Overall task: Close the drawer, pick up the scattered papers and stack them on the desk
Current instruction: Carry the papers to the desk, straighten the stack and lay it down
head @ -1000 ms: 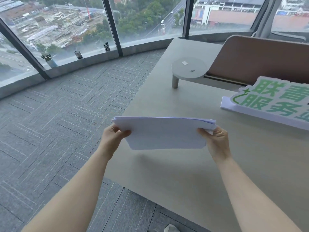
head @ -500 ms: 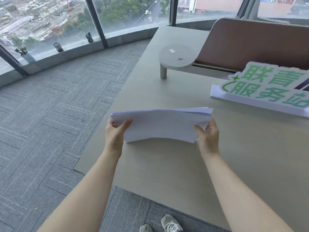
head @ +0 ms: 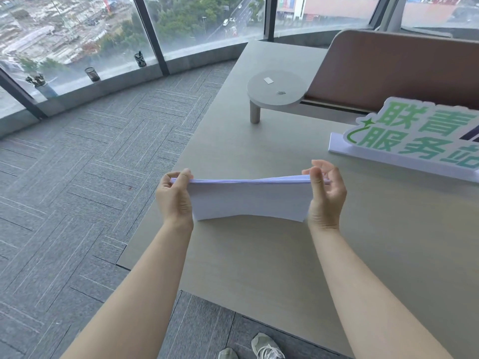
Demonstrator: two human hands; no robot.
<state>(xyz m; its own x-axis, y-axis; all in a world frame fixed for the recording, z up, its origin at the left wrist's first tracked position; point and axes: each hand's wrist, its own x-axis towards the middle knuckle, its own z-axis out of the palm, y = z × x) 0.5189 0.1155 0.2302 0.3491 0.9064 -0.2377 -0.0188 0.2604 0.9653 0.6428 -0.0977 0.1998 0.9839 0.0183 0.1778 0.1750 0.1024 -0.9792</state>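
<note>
A stack of white papers stands on its long edge on the beige desk, its top edges lined up and its bottom edge bowed upward in the middle. My left hand grips the stack's left end, thumb and fingers pinching the top corner. My right hand holds the right end the same way. The stack is near the desk's left front corner. No drawer is in view.
A round grey shelf on a metal leg stands further back, beside a brown partition panel. A white and green sign lies at the right. Grey carpet and windows fill the left. My shoes show below the desk edge.
The papers have tipped from a tilted hold to standing upright on their edge on the desk. Both hands have shifted up to the stack's top corners.
</note>
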